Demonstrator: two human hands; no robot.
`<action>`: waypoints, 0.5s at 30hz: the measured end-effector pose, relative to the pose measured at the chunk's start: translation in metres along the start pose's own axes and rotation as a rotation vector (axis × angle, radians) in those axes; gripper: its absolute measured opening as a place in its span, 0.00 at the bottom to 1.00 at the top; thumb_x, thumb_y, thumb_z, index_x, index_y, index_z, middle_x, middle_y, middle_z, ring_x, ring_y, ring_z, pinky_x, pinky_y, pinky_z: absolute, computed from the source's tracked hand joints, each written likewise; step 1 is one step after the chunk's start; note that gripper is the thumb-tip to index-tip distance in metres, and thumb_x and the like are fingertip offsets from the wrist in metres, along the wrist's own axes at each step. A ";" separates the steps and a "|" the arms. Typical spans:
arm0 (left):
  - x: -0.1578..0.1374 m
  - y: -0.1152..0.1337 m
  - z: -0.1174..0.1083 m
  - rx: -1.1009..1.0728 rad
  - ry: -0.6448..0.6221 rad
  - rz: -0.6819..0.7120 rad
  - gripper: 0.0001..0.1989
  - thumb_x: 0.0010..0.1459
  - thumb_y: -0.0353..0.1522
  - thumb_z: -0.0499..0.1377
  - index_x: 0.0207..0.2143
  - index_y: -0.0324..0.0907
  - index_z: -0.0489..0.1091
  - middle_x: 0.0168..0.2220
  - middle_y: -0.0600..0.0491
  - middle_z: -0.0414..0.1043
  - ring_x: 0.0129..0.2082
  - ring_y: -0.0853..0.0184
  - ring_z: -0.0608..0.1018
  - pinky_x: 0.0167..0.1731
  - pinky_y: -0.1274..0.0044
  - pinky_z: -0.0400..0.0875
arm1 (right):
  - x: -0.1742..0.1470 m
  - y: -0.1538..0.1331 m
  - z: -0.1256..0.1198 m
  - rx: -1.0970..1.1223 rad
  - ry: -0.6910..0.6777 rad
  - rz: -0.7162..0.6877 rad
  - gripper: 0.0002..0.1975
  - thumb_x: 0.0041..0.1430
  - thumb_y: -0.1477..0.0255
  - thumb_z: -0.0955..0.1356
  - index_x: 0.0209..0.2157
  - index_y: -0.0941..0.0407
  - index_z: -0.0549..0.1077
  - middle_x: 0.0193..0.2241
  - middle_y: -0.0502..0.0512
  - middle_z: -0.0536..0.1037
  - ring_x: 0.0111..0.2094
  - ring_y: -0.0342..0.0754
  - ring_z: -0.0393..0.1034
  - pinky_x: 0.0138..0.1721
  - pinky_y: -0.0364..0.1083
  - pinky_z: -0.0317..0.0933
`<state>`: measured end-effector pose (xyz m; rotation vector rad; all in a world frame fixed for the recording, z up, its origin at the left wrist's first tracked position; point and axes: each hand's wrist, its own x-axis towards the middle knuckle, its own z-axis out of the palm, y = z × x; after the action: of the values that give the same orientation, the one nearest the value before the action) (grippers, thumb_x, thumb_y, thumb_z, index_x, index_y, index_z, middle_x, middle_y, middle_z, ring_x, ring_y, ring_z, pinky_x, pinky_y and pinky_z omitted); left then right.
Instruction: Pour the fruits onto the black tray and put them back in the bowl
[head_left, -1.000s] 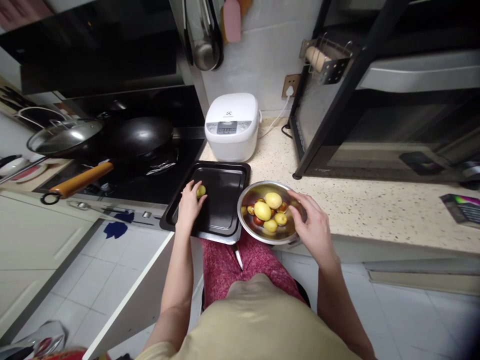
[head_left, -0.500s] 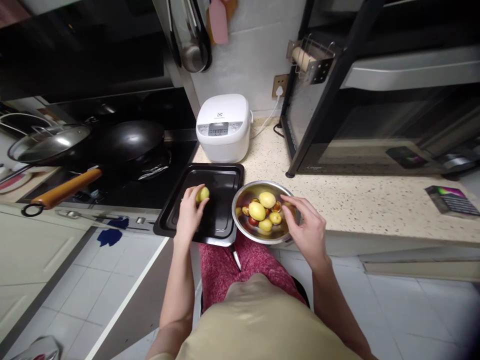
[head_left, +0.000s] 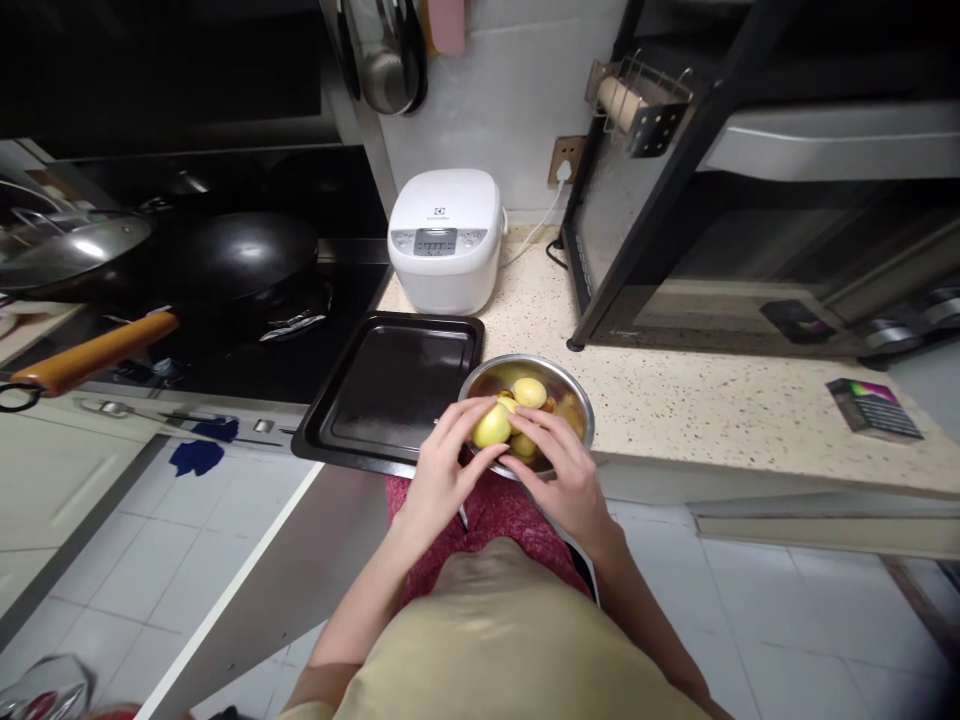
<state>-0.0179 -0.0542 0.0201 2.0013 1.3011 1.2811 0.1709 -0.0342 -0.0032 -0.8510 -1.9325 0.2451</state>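
A steel bowl (head_left: 583, 392) stands near the counter's front edge, with several small peeled yellow potatoes (head_left: 529, 392) and some brownish pieces inside. Over its near left part, my left hand (head_left: 448, 465) is closed around the left side of one yellow potato (head_left: 491, 428). My right hand (head_left: 564, 475) meets it from the right, fingers and thumb curled against the same potato. The fingers of both hands hide part of the bowl's contents. Left of the bowl lies a black baking tray (head_left: 386, 390), its near right corner behind my left hand.
Behind the tray stands a white rice cooker (head_left: 448, 240). To the left, a wok (head_left: 247, 255) with a wooden handle (head_left: 105, 350) sits on the stove. An oven (head_left: 750, 260) in a black rack and a small dark box (head_left: 874, 410) are on the right.
My left hand has moved right with the potato, from above the tray to the bowl. My right hand has come left from the bowl's right rim to meet it.
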 end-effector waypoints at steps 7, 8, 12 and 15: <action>-0.007 0.006 0.016 -0.032 -0.025 0.030 0.23 0.68 0.36 0.63 0.63 0.49 0.67 0.59 0.45 0.73 0.60 0.58 0.77 0.58 0.67 0.76 | -0.008 -0.002 -0.002 -0.031 -0.037 0.062 0.27 0.66 0.75 0.69 0.65 0.48 0.67 0.56 0.59 0.77 0.58 0.54 0.74 0.61 0.57 0.70; -0.007 0.006 0.017 -0.034 -0.035 0.026 0.23 0.68 0.36 0.63 0.63 0.49 0.67 0.59 0.45 0.73 0.60 0.58 0.77 0.58 0.66 0.76 | -0.008 -0.002 -0.003 -0.035 -0.047 0.084 0.26 0.66 0.74 0.69 0.64 0.48 0.68 0.56 0.59 0.77 0.58 0.55 0.74 0.61 0.57 0.71; -0.006 0.005 0.017 -0.038 -0.078 0.039 0.25 0.69 0.36 0.62 0.66 0.49 0.64 0.61 0.44 0.72 0.62 0.57 0.75 0.62 0.64 0.73 | -0.007 0.003 -0.007 -0.057 -0.019 0.171 0.22 0.63 0.70 0.71 0.58 0.51 0.70 0.52 0.61 0.78 0.56 0.58 0.75 0.58 0.60 0.72; -0.007 0.006 0.017 -0.052 -0.130 0.070 0.26 0.69 0.35 0.61 0.68 0.48 0.62 0.64 0.43 0.69 0.65 0.57 0.73 0.64 0.63 0.71 | -0.006 0.010 -0.011 -0.091 0.031 0.210 0.19 0.62 0.68 0.72 0.55 0.52 0.70 0.49 0.62 0.78 0.53 0.58 0.75 0.54 0.59 0.73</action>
<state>-0.0012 -0.0605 0.0128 2.0734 1.1359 1.1809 0.1867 -0.0326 -0.0064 -1.1144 -1.8374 0.2688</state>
